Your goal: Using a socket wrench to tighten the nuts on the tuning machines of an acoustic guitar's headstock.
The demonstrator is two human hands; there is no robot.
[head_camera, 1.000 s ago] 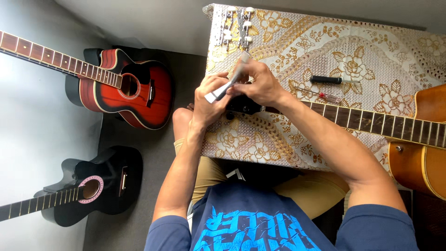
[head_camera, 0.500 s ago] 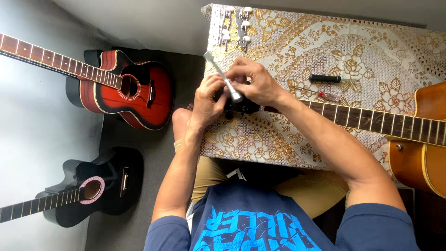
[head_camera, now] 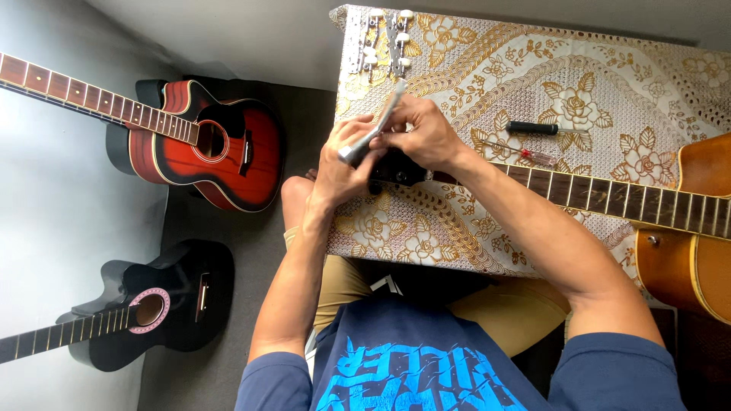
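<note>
We see both hands meeting at centre frame, over the guitar (head_camera: 609, 199) headstock (head_camera: 396, 169), which lies on the table (head_camera: 472, 91) w/ the neck running off to the right edge. Left hand (head_camera: 343, 164) is curled shut around a thin grey strip (head_camera: 377, 125), prob. a file or sanding stick, tilted up toward the upper middle; right hand (head_camera: 426, 137) has its fingers (head_camera: 400, 114) pinched on the strip's upper part, thumb side hidden, so we can't tell how tight. Strip looks light, stiff, flat; we judge it's best held low on the shank w/ the other hand steadying near the tip, as it could flex or slip if gripped only at one end. Headstock looks hard & glossy, so easily scratched; the neck is long, better supported along its length than lifted by the head. No containers in view. Loose on the cloth: tuners (head_camera: 381, 38) at top centre, a black-handled tool (head_camera: 537, 128) & a small red screwdriver (head_camera: 533, 156) right of the hands. On the floor at left, a red guitar (head_camera: 213, 144) above a black guitar (head_camera: 152, 304).
</note>
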